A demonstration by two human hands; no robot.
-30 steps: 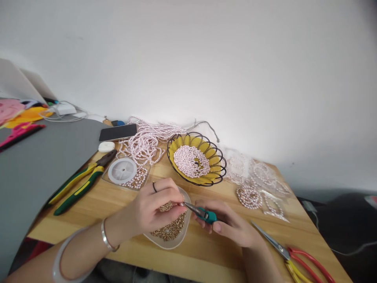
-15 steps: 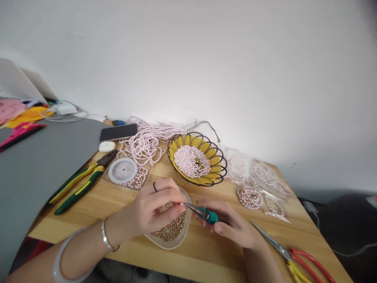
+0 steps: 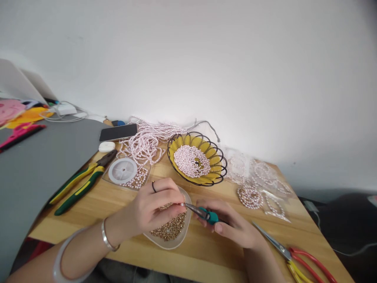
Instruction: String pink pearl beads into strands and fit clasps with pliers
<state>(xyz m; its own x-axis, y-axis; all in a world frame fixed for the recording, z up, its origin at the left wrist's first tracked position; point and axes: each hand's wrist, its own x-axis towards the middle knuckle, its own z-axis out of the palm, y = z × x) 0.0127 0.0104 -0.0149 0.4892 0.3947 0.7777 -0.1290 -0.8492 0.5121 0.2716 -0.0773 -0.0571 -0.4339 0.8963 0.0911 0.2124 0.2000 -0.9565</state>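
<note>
My left hand (image 3: 160,204) is closed in a pinch, thumb against fingertips, on a small pale bead (image 3: 182,204). Any thread or wire with it is too fine to make out. In my right hand (image 3: 226,224) are needle-nose pliers (image 3: 207,215) with teal handles, their jaws pointing left. The plier tips meet the bead at my left fingertips. Below my left hand sits a pale dish (image 3: 173,244) of gold beads (image 3: 169,232), partly covered by that hand. Behind both hands stands a yellow basket with black wire loops (image 3: 216,169), holding pink beads (image 3: 191,161).
Large green-yellow pliers (image 3: 85,184) lie at left beside a clear box with a white spool (image 3: 123,171). Behind are a phone (image 3: 118,133), a white case (image 3: 107,147) and pink bead strands (image 3: 144,143). At right are bagged bracelets (image 3: 250,196) and scissors (image 3: 288,253).
Almost nothing differs. My left fingertips have shifted very slightly at the bead; the pliers and my right hand keep their place.
</note>
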